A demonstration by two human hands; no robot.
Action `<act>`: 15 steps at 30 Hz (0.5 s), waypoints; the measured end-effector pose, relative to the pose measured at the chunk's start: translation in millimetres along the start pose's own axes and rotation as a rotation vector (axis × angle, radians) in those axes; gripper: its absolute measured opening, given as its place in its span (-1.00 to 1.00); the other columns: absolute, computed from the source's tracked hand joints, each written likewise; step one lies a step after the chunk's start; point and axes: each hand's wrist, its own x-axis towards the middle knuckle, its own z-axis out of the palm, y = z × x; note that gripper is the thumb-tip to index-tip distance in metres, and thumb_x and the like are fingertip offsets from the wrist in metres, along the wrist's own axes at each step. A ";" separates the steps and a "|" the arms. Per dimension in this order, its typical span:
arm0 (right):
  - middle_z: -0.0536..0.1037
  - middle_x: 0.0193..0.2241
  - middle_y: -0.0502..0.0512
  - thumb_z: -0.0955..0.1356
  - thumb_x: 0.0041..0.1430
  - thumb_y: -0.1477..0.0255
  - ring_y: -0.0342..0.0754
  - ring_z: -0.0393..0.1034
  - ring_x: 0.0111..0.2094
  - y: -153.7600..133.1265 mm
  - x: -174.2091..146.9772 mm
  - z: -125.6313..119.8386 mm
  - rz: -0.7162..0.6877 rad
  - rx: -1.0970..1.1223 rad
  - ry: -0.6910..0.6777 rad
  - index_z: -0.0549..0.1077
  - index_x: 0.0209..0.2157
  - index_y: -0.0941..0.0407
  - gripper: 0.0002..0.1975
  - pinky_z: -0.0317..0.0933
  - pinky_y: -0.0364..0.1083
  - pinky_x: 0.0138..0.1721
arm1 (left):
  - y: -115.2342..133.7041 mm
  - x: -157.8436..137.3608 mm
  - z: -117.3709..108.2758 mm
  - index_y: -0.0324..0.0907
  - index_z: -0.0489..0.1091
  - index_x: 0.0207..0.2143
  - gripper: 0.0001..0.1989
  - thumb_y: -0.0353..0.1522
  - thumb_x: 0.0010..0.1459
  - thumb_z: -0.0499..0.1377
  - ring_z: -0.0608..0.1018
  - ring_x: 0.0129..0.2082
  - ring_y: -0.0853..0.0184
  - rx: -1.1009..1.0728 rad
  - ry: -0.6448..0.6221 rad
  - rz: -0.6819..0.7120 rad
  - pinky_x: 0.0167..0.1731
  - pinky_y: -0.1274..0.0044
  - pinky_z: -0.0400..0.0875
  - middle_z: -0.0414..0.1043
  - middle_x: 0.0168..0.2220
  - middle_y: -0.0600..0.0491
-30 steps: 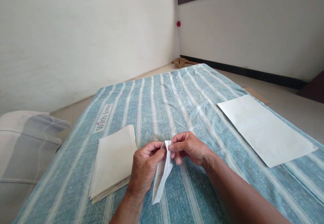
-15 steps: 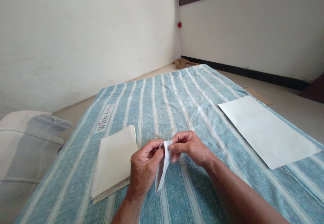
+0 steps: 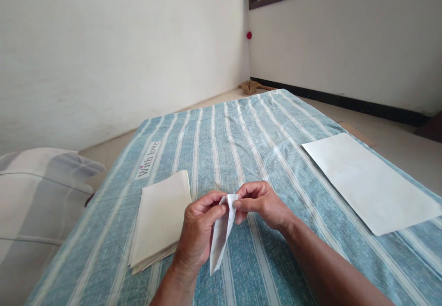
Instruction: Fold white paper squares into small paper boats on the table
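Observation:
A small folded piece of white paper (image 3: 221,239) is held between my two hands, above the striped cloth. My left hand (image 3: 198,227) pinches its upper left side between thumb and fingers. With thumb and fingertips, my right hand (image 3: 259,204) grips the upper right corner. The paper's folded layers stand slightly apart, and its narrow lower end hangs down toward me. Just left of my left hand lies a stack of off-white paper sheets (image 3: 162,223). Fingertips behind the folded paper are partly hidden.
A blue and white striped cloth (image 3: 241,144) covers the table. A large white sheet (image 3: 369,184) lies along the right edge. Beside the left edge is draped pale checked fabric (image 3: 37,195). A small cardboard box (image 3: 249,87) sits on the floor by the far corner.
The folded paper has turned slightly, showing more of its inner face, and its lower end has dropped a little. Both hands keep hold of it. The whole view has shifted slightly.

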 end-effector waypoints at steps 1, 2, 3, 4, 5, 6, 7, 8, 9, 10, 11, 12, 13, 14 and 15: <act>0.53 -0.70 -0.04 0.49 -0.02 0.33 -0.19 0.38 -0.67 0.3 -0.1 0.1 0.004 0.001 -0.002 0.50 -0.50 0.17 -0.79 0.28 -0.17 -0.52 | -0.3 0.2 -0.6 -0.23 0.53 -0.48 -0.94 -0.44 -0.10 0.26 0.43 -0.53 0.39 -0.012 -0.006 0.005 -0.48 0.57 0.32 0.42 -0.54 0.11; 0.53 -0.70 -0.03 0.49 -0.02 0.33 -0.19 0.38 -0.67 0.6 -0.2 0.1 0.009 0.003 -0.005 0.50 -0.50 0.17 -0.79 0.28 -0.18 -0.52 | -0.6 0.4 -1.2 -0.22 0.53 -0.49 -0.94 -0.45 -0.10 0.26 0.45 -0.50 0.39 -0.016 -0.009 0.016 -0.45 0.56 0.33 0.43 -0.51 0.10; 0.53 -0.70 -0.03 0.49 -0.03 0.33 -0.20 0.38 -0.67 0.9 -0.2 0.2 0.014 0.006 -0.009 0.50 -0.51 0.17 -0.79 0.28 -0.18 -0.52 | -1.0 0.6 -1.9 -0.22 0.53 -0.49 -0.94 -0.45 -0.09 0.25 0.46 -0.47 0.38 -0.013 -0.011 0.031 -0.43 0.56 0.34 0.44 -0.47 0.09; 0.53 -0.70 -0.03 0.49 -0.03 0.33 -0.20 0.38 -0.68 1.0 -0.2 0.2 0.018 0.009 -0.013 0.50 -0.51 0.18 -0.79 0.28 -0.18 -0.53 | -1.3 0.7 -2.7 -0.21 0.53 -0.48 -0.94 -0.45 -0.07 0.24 0.46 -0.44 0.37 -0.006 -0.016 0.045 -0.40 0.55 0.34 0.45 -0.43 0.09; 0.53 -0.70 -0.03 0.49 -0.04 0.34 -0.20 0.38 -0.68 1.1 -0.2 0.3 0.021 0.013 -0.018 0.50 -0.51 0.18 -0.80 0.28 -0.18 -0.53 | -1.4 0.8 -3.6 -0.20 0.54 -0.48 -0.94 -0.45 -0.06 0.24 0.47 -0.41 0.36 0.004 -0.028 0.058 -0.38 0.55 0.35 0.46 -0.40 0.08; 0.53 -0.70 -0.03 0.49 -0.04 0.34 -0.19 0.38 -0.68 1.0 -0.1 0.3 0.022 0.018 -0.020 0.50 -0.52 0.18 -0.80 0.28 -0.18 -0.53 | -1.3 0.8 -4.5 -0.20 0.54 -0.48 -0.93 -0.45 -0.05 0.23 0.48 -0.38 0.35 0.021 -0.049 0.071 -0.35 0.54 0.35 0.46 -0.37 0.08; 0.53 -0.71 -0.02 0.49 -0.04 0.34 -0.19 0.38 -0.69 0.9 0.0 0.3 0.022 0.022 -0.022 0.50 -0.52 0.18 -0.80 0.28 -0.18 -0.53 | -1.1 0.9 -5.5 -0.19 0.54 -0.47 -0.93 -0.44 -0.03 0.23 0.48 -0.35 0.34 0.045 -0.073 0.089 -0.31 0.53 0.35 0.46 -0.35 0.07; 0.53 -0.71 -0.02 0.49 -0.05 0.34 -0.19 0.38 -0.69 0.7 0.1 0.2 0.023 0.027 -0.023 0.50 -0.53 0.18 -0.80 0.28 -0.18 -0.54 | -0.9 1.0 -6.7 -0.19 0.54 -0.47 -0.92 -0.44 -0.02 0.23 0.48 -0.32 0.32 0.076 -0.095 0.112 -0.28 0.52 0.35 0.46 -0.33 0.06; 0.53 -0.71 -0.03 0.49 -0.05 0.34 -0.19 0.38 -0.69 0.5 0.3 0.0 0.025 0.030 -0.022 0.50 -0.53 0.18 -0.80 0.28 -0.18 -0.54 | -0.7 1.1 -7.9 -0.19 0.54 -0.47 -0.92 -0.43 -0.01 0.23 0.48 -0.28 0.31 0.112 -0.112 0.138 -0.24 0.51 0.35 0.46 -0.31 0.05; 0.52 -0.71 -0.03 0.49 -0.06 0.34 -0.19 0.38 -0.70 0.4 0.5 -0.2 0.029 0.032 -0.020 0.50 -0.54 0.18 -0.80 0.28 -0.19 -0.55 | -0.7 1.3 -9.1 -0.19 0.55 -0.46 -0.91 -0.43 0.01 0.22 0.48 -0.25 0.29 0.153 -0.125 0.165 -0.20 0.50 0.33 0.46 -0.29 0.04; 0.52 -0.72 -0.03 0.49 -0.06 0.33 -0.19 0.38 -0.70 0.4 0.7 -0.5 0.035 0.034 -0.017 0.49 -0.54 0.18 -0.79 0.28 -0.19 -0.56 | -0.8 1.5 -10.3 -0.19 0.55 -0.45 -0.90 -0.42 0.03 0.22 0.48 -0.22 0.28 0.193 -0.134 0.189 -0.17 0.49 0.32 0.45 -0.28 0.03; 0.52 -0.72 -0.03 0.49 -0.07 0.33 -0.18 0.38 -0.70 0.5 1.0 -0.9 0.041 0.034 -0.014 0.49 -0.55 0.18 -0.79 0.27 -0.19 -0.57 | -1.2 1.8 -11.5 -0.19 0.56 -0.44 -0.89 -0.42 0.05 0.21 0.48 -0.21 0.27 0.232 -0.140 0.207 -0.15 0.49 0.32 0.45 -0.26 0.03; 0.52 -0.71 -0.02 0.49 -0.08 0.32 -0.18 0.38 -0.71 0.6 1.2 -1.3 0.046 0.034 -0.011 0.49 -0.55 0.18 -0.78 0.26 -0.20 -0.59 | -1.7 2.1 -12.5 -0.18 0.56 -0.43 -0.88 -0.42 0.07 0.20 0.48 -0.20 0.27 0.266 -0.145 0.222 -0.15 0.49 0.31 0.45 -0.25 0.03; 0.52 -0.71 -0.02 0.49 -0.09 0.32 -0.18 0.38 -0.71 0.9 1.5 -1.8 0.051 0.033 -0.008 0.49 -0.55 0.19 -0.77 0.26 -0.20 -0.60 | -2.4 2.4 -13.3 -0.17 0.56 -0.43 -0.88 -0.42 0.08 0.20 0.49 -0.20 0.27 0.297 -0.150 0.237 -0.15 0.49 0.31 0.45 -0.25 0.03; 0.52 -0.71 -0.02 0.50 -0.09 0.31 -0.17 0.38 -0.71 1.2 1.8 -2.3 0.055 0.031 -0.005 0.49 -0.55 0.19 -0.77 0.25 -0.20 -0.60 | -3.1 2.7 -13.8 -0.17 0.55 -0.43 -0.88 -0.42 0.09 0.20 0.49 -0.20 0.27 0.323 -0.153 0.251 -0.15 0.49 0.31 0.45 -0.25 0.03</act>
